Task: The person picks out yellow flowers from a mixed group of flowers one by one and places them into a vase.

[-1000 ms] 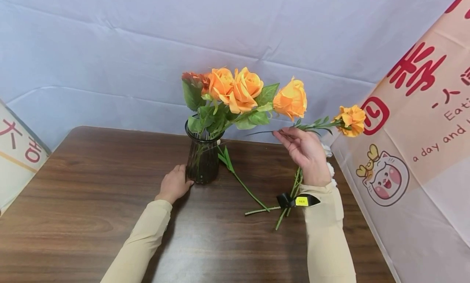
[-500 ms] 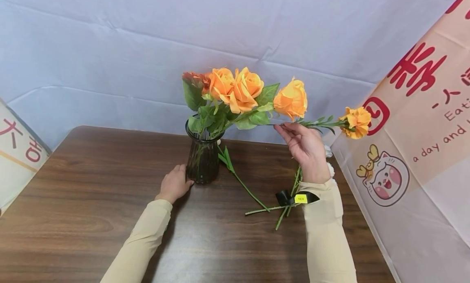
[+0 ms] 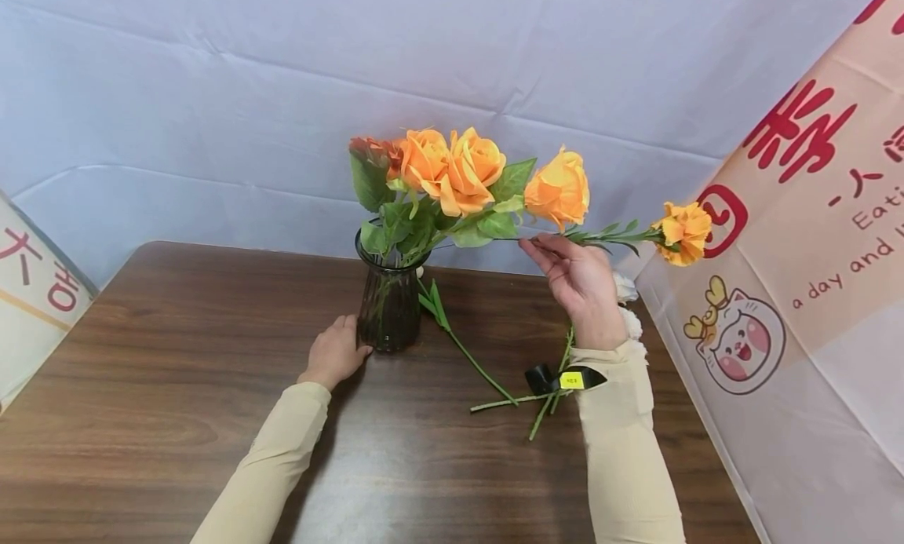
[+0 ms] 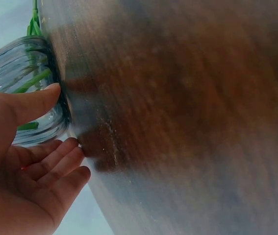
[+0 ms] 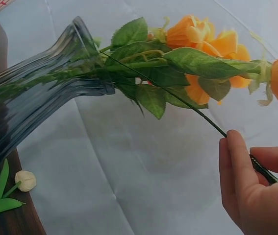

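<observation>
A dark ribbed glass vase stands upright at the table's far side, holding orange roses, a rust-red flower and green leaves. My left hand holds the vase low on its left side; in the left wrist view the thumb lies along the glass and the fingers bend round the base. My right hand pinches the stem of an orange carnation, which lies nearly level, bloom to the right. In the right wrist view its thin dark stem reaches the vase mouth.
A white tulip with a green stem lies right of the vase. More green stems cross near my right sleeve, beside a black band with a yellow label. White blooms show behind my right wrist. A printed banner hangs at right.
The carnation and my right hand have risen slightly, and the hand has just shifted a little left. The stem's thin end now points at the vase mouth. My left hand stays put.
</observation>
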### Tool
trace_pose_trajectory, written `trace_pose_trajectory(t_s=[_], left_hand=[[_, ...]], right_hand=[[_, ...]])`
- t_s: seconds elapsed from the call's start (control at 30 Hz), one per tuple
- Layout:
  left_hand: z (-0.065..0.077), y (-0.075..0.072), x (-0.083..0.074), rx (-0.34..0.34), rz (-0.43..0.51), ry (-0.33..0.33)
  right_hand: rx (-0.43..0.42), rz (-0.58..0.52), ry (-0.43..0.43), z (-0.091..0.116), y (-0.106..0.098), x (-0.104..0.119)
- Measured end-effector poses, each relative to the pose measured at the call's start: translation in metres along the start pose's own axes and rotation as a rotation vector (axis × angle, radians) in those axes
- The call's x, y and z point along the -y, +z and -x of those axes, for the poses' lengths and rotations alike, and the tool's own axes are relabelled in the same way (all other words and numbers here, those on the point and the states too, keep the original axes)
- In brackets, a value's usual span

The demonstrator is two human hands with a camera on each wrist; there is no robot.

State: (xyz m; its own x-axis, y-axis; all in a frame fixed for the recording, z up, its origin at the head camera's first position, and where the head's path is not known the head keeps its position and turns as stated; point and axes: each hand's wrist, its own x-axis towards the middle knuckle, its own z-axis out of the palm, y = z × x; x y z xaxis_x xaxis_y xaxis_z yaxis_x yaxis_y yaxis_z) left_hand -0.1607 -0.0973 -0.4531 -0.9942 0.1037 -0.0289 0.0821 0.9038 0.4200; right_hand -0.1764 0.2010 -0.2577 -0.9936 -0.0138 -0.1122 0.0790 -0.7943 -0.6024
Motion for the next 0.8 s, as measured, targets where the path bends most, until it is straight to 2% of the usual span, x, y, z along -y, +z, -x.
trace_pose_trajectory(t_s=[0.37, 0.5, 0.67, 0.8], left_hand=[[-0.001, 0.000, 0.001, -0.002, 0.001, -0.002], [0.000, 0.000, 0.001, 0.001, 0.010, -0.004], [0.000, 0.000, 0.001, -0.006, 0.013, -0.002], [0.001, 0.000, 0.000, -0.018, 0.010, 0.006]], right_hand=[[0.062, 0.072, -0.045, 0.000, 0.000, -0.007], [0.110, 0.084, -0.053, 0.002, 0.003, -0.009], [0.189, 0.092, -0.046, 0.002, 0.006, -0.013], [0.208, 0.081, -0.024, 0.001, 0.007, -0.016]])
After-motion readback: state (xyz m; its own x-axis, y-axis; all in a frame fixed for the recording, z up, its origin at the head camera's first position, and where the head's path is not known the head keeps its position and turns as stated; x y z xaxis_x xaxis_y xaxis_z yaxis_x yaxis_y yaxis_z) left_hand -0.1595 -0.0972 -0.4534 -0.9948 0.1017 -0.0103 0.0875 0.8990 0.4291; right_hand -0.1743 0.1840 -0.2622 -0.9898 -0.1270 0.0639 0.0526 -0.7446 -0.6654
